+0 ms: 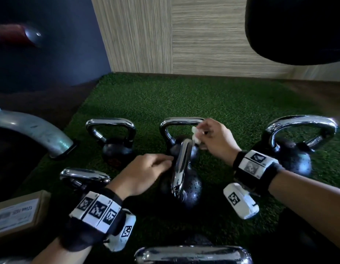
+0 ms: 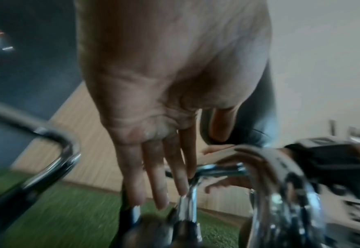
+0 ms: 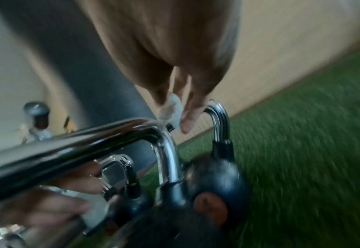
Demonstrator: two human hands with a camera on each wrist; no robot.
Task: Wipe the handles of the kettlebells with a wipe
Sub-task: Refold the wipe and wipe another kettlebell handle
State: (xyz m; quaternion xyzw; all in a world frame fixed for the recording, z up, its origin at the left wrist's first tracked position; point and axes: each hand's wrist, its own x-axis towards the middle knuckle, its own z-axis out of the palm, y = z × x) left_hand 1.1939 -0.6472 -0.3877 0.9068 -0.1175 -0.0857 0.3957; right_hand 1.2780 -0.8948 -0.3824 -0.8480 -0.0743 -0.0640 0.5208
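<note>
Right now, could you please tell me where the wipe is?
In the head view, the wipe is pinched in the right hand, at the right corner of the middle back kettlebell's handle.

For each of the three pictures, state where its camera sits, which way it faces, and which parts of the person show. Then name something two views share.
Head: on the head, facing forward and down at kettlebells on green turf; both forearms show.
Left wrist: looks along the left hand, fingers extended towards chrome handles.
Right wrist: looks along the right hand, which pinches the wipe.
Shared: the wipe appears in the head and right-wrist views.
</note>
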